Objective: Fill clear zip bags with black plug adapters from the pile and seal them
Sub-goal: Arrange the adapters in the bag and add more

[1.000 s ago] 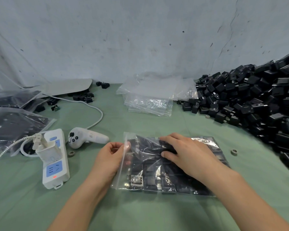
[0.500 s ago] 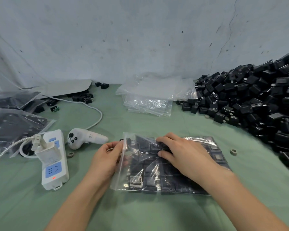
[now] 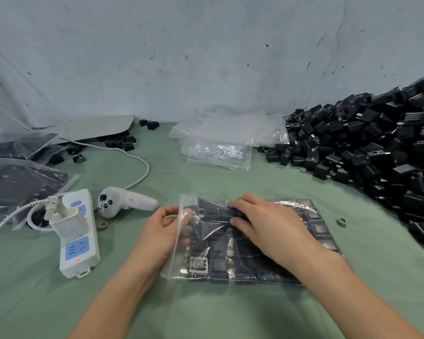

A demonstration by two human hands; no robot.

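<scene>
Filled bag (image 3: 230, 253) lies centre; pile (image 3: 377, 152) right, empty bags (image 3: 218, 143) behind

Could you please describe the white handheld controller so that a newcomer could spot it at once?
Start at the white power strip on the left of the green table cover. Right of it, short of the left hand, lies the white handheld controller. Unlike the boxy strip, it is rounded, with a black thumbstick and buttons on its head and a handle tapering rightward.

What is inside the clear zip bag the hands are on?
Black plug adapters lie flat in rows inside the zip bag. The right hand on top hides the middle ones, the left hand grips its left edge, so the full count cannot be seen.
</scene>
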